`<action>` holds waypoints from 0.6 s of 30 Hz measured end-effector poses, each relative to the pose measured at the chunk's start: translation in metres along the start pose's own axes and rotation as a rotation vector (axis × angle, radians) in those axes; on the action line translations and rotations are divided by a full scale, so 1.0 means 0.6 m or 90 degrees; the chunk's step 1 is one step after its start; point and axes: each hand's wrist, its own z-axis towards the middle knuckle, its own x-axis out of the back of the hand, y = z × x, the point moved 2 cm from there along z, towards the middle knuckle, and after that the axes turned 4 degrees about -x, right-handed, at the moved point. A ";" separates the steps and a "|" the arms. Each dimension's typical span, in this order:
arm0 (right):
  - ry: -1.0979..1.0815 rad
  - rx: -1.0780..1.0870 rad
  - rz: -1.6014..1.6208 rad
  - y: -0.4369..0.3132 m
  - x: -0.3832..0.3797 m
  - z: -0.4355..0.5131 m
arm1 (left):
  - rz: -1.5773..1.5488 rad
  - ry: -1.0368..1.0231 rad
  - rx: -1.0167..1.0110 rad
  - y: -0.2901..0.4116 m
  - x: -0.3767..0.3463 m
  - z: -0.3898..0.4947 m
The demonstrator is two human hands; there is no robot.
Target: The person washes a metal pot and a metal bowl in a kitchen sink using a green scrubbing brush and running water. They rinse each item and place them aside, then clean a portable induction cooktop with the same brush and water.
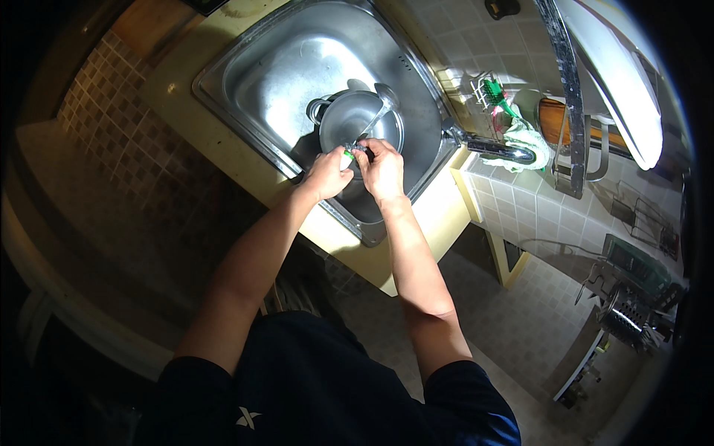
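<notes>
Both hands meet over the near side of a steel pot (340, 125) that stands in the stainless steel sink (262, 72). My left hand (326, 175) is closed around a small white and green object (347, 160); its exact kind is hard to make out. A grey, rough-looking piece (355, 147) sits at its far end, pinched by the fingers of my right hand (383, 167). A metal ladle or large spoon (382, 111) leans in the pot, its bowl against the far right rim. My fingers hide its lower end and part of the pot.
Right of the sink stands a faucet (491, 148), with a green-and-white cloth (524, 142) and a green brush (493, 92) behind. A rack bar (566, 100) holding white plates (619, 83) overhangs the right. The yellowish counter (368, 262) ends in a corner near my body.
</notes>
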 end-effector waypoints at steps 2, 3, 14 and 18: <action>-0.052 0.007 -0.012 0.006 0.003 0.008 | 0.007 -0.020 0.004 0.000 0.000 0.002; -0.076 0.013 -0.011 0.009 0.004 0.012 | 0.012 -0.022 0.006 0.001 0.000 0.002; -0.034 -0.029 -0.039 -0.004 0.001 0.036 | -0.026 0.009 0.016 0.000 0.001 0.004; -0.066 -0.061 0.016 0.000 -0.006 0.022 | -0.085 0.021 0.044 -0.002 0.003 0.005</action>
